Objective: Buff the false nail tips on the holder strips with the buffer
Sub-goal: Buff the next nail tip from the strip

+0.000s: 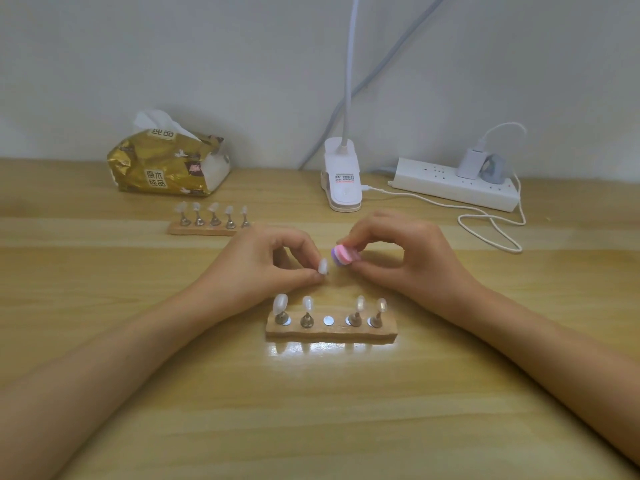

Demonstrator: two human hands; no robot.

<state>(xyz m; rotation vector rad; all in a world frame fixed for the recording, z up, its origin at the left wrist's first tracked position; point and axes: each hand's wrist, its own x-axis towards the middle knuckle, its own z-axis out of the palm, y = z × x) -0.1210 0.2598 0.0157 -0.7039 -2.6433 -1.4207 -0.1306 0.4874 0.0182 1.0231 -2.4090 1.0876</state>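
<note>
A wooden holder strip [330, 333] lies near me on the table, with several clear nail tips standing on metal pegs and its middle magnet spot [328, 320] bare. My left hand [273, 263] pinches one white nail tip [322, 266] on its peg, lifted just behind the strip. My right hand [401, 252] grips a small pink and purple buffer [343, 255], held close to the right of that tip without clearly touching it. A second holder strip [204, 229] with several tips sits farther back on the left.
A gold tissue pack [166, 164] lies at the back left. A white clip lamp base [343, 176] stands at the back centre, a white power strip [453, 183] with a plugged charger at the back right. A white cable [485, 223] loops across the table behind my right hand.
</note>
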